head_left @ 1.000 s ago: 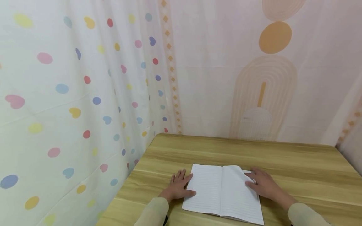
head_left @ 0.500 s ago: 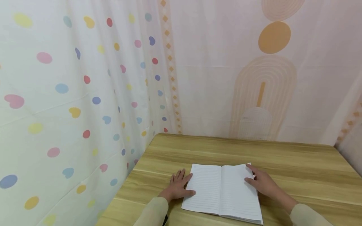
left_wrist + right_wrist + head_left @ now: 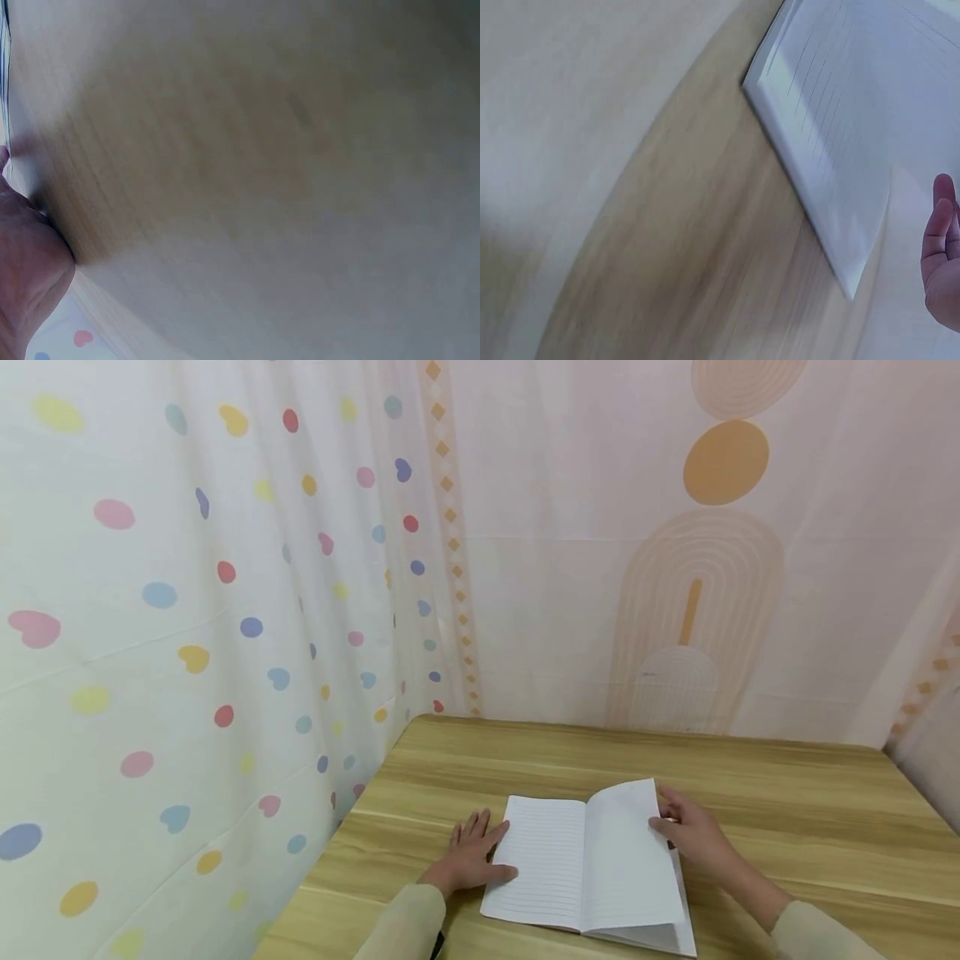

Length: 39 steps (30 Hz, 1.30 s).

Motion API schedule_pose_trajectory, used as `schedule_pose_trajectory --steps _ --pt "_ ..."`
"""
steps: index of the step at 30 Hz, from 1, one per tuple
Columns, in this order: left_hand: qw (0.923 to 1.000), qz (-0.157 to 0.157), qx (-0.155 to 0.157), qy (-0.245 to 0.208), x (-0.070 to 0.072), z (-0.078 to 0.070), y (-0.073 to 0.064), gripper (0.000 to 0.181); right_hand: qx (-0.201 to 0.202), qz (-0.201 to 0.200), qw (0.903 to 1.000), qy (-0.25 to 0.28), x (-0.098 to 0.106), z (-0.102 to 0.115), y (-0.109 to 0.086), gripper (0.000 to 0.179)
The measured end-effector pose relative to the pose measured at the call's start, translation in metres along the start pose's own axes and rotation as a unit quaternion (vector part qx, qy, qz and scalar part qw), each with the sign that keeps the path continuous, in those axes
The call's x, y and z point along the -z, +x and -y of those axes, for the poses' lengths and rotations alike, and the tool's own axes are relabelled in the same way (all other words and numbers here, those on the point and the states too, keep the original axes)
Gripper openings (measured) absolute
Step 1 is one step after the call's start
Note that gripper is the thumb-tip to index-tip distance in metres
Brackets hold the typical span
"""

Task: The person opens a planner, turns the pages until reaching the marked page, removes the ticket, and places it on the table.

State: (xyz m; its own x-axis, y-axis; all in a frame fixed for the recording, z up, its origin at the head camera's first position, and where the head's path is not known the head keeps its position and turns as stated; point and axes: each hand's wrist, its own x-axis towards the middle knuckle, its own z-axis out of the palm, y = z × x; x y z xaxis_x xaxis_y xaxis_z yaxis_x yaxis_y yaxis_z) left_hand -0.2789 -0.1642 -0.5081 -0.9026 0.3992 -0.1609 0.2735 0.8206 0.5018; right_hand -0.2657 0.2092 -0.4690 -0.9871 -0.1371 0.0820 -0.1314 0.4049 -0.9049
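An open notebook [image 3: 542, 864] with lined white pages lies on the wooden table in the head view. Its right-hand page [image 3: 628, 860] is raised along the outer edge, showing the sheets beneath at the lower right. My left hand [image 3: 471, 860] rests at the left edge, fingers spread on the table and thumb on the left page; only part of it appears in the left wrist view. At the raised page's outer edge, my right hand [image 3: 693, 833] pinches the sheet, thumb in front and fingers partly hidden behind. The right wrist view shows the notebook's corner and some curled fingers [image 3: 939, 236].
The wooden table [image 3: 795, 810] extends behind and to both sides of the notebook. A dotted curtain [image 3: 255, 568] hangs along the left, and a pinkish patterned curtain [image 3: 547, 568] hangs behind the table's back edge.
My right hand has moved from the outer edge to the top corner of the right page and lifted that sheet. The left hand stays in place.
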Motion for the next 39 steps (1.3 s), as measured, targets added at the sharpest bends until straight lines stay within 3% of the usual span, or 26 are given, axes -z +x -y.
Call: schedule_pose_trajectory --steps 4,12,16,20,22,24,25,27,29,31,33,36,39 --pt "1.0 0.002 0.0 -0.007 0.0 0.0 0.0 0.084 -0.004 -0.002 0.9992 0.039 -0.008 0.008 -0.001 0.051" --pt "1.0 0.0 -0.004 -0.005 0.0 0.001 0.0 0.084 0.009 0.01 0.9977 0.066 -0.025 0.023 -0.004 0.05" --pt "0.9999 0.001 -0.003 -0.012 0.0 0.001 0.0 0.085 0.028 0.038 0.9937 0.102 -0.036 0.029 -0.007 0.053" --pt "1.0 -0.002 0.0 -0.009 -0.001 0.003 0.001 0.084 0.043 0.098 0.9847 0.138 -0.049 0.03 -0.011 0.057" --pt "0.9999 -0.008 0.002 -0.006 -0.002 0.002 0.002 0.08 0.076 0.127 0.9831 0.108 -0.057 0.027 -0.013 0.056" --pt "0.9998 -0.016 0.006 -0.01 -0.003 0.002 0.003 0.072 0.129 0.142 0.981 0.03 -0.064 0.023 -0.015 0.052" --pt "0.9996 -0.021 0.008 -0.016 -0.003 0.001 0.004 0.068 0.163 0.147 0.9753 -0.026 -0.068 0.02 -0.016 0.05" --pt "0.999 -0.031 0.011 -0.03 -0.004 0.0 0.005 0.062 0.218 0.151 0.954 -0.14 -0.074 0.015 -0.019 0.046" --pt "0.9979 -0.037 0.01 -0.052 -0.004 0.0 0.006 0.062 0.249 0.166 0.9259 -0.231 -0.079 0.011 -0.022 0.046" --pt "0.9958 -0.047 0.017 -0.076 -0.005 0.0 0.007 0.064 0.267 0.191 0.8999 -0.287 -0.082 0.009 -0.024 0.049" --pt "0.9947 -0.051 0.021 -0.087 -0.005 0.0 0.008 0.066 0.263 0.211 0.8869 -0.316 -0.083 0.009 -0.025 0.052" --pt "0.9973 -0.045 0.027 -0.051 -0.005 0.001 0.009 0.074 0.253 0.225 0.885 -0.32 -0.083 0.008 -0.025 0.053" --pt "0.9995 -0.025 0.016 0.005 -0.005 0.002 0.008 0.084 0.24 0.216 0.8957 -0.305 -0.082 0.006 -0.023 0.052"
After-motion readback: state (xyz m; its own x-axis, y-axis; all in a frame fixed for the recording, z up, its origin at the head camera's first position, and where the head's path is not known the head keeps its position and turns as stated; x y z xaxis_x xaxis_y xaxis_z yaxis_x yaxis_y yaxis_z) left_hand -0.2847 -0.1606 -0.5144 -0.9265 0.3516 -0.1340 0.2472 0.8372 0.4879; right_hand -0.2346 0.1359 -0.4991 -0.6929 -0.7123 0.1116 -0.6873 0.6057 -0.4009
